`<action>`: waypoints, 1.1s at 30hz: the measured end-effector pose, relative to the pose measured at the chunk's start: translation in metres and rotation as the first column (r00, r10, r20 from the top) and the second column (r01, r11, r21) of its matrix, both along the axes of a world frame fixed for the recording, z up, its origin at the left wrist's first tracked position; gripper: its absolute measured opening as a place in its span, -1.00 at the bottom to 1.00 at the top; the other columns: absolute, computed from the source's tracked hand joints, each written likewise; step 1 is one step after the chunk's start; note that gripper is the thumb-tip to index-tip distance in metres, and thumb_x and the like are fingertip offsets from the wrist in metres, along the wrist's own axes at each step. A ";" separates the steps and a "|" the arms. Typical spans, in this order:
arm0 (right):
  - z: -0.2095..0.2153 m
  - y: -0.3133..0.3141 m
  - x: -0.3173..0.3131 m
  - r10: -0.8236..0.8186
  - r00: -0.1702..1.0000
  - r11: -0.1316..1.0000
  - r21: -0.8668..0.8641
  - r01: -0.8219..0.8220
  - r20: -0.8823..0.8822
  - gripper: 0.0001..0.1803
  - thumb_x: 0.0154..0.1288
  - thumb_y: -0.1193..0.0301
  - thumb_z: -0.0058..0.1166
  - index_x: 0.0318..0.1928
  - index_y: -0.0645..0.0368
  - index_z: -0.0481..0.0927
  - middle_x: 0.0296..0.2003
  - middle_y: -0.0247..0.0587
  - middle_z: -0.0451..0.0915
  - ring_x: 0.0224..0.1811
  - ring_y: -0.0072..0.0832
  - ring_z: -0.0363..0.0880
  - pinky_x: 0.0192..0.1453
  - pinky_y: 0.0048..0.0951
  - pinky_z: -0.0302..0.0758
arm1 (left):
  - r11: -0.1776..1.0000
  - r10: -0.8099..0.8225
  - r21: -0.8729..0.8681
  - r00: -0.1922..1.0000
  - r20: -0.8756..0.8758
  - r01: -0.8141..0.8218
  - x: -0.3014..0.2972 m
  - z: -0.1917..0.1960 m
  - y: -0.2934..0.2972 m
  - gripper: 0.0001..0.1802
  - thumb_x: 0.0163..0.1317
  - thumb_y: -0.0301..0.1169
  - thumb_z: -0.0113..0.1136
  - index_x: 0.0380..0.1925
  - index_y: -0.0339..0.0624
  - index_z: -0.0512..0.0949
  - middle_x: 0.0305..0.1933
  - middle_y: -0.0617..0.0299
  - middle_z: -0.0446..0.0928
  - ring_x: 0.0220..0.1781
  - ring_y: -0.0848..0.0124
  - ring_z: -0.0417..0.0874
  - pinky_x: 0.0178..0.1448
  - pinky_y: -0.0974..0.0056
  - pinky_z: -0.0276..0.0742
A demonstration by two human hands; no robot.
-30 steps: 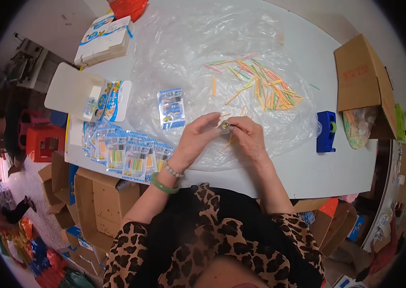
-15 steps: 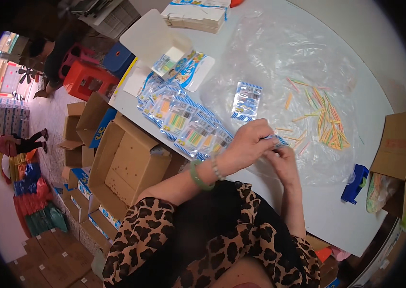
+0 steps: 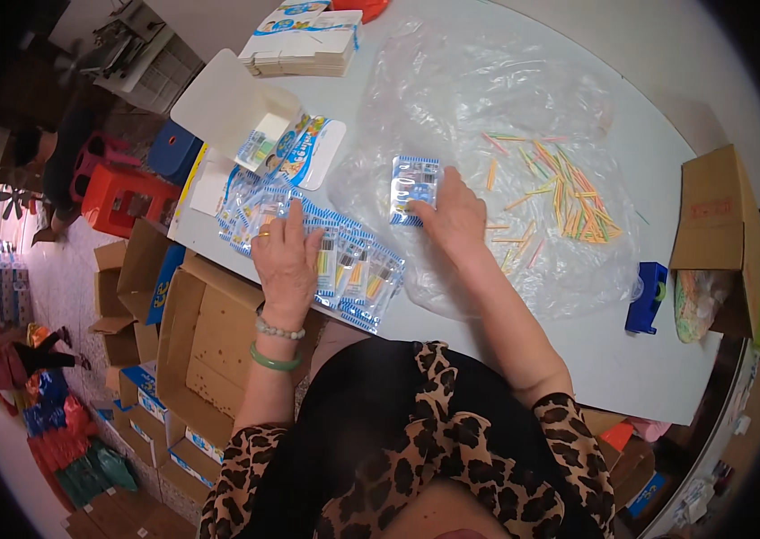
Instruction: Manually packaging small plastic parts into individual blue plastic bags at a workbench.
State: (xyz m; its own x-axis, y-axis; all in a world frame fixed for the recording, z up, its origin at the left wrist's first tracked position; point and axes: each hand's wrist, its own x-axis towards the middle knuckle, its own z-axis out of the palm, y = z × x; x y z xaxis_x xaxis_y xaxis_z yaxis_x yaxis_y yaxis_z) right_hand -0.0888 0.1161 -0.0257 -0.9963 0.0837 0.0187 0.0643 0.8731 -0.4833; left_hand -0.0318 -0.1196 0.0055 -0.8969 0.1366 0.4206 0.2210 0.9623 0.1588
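Note:
My left hand [image 3: 286, 260] lies flat, fingers spread, on a row of overlapping blue-and-white blister packets [image 3: 353, 269] near the table's front left edge. My right hand [image 3: 454, 214] grips the right edge of a single blue blister card [image 3: 412, 187], which rests on a clear plastic sheet [image 3: 506, 99]. A scatter of thin coloured sticks [image 3: 569, 199] lies on the sheet just right of that hand.
An open white box with packets [image 3: 250, 121] and a stack of flat cartons [image 3: 304, 40] sit at the far left. A cardboard box [image 3: 712, 238] and a blue tape dispenser [image 3: 648, 296] stand at the right. An open carton [image 3: 209, 346] and a red stool [image 3: 119, 193] are on the floor.
My hands were together on a small item over the plastic sheet. They have parted: the left went onto the packet row, the right onto the blue card. The view has swung.

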 end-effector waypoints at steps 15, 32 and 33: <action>-0.004 0.042 0.004 -0.172 0.969 0.926 -0.364 0.098 -0.177 -0.84 0.22 0.38 -0.01 -0.29 0.21 0.56 -0.41 -0.02 0.58 -0.34 -0.11 0.58 -0.21 -0.22 0.47 | 0.739 -0.322 0.632 0.947 0.024 0.235 0.013 0.030 0.068 -0.69 0.09 -0.56 0.22 -0.10 -0.30 0.54 -0.24 0.10 0.52 -0.27 0.24 0.56 -0.17 0.26 0.46; -0.007 0.215 0.030 -0.126 0.964 0.989 0.051 0.142 -0.233 -0.67 0.08 0.33 0.08 -0.15 0.23 0.48 -0.21 0.00 0.54 -0.03 -0.11 0.48 0.02 -0.21 0.41 | 0.082 -0.742 0.827 0.520 0.424 -0.556 -0.027 -0.005 0.172 -0.84 0.19 -0.52 0.20 -0.24 -0.37 0.60 -0.31 0.24 0.63 -0.37 0.54 0.61 -0.25 0.44 0.57; 0.005 0.231 0.021 -0.173 0.983 0.970 0.159 0.181 -0.066 -0.61 0.03 0.34 0.11 -0.11 0.21 0.45 -0.18 0.00 0.52 0.01 -0.10 0.46 0.05 -0.19 0.39 | 0.142 -0.756 0.826 0.479 0.446 -0.546 -0.026 -0.006 0.172 -0.85 0.16 -0.52 0.23 -0.27 -0.35 0.61 -0.31 0.23 0.63 -0.35 0.54 0.61 -0.25 0.43 0.56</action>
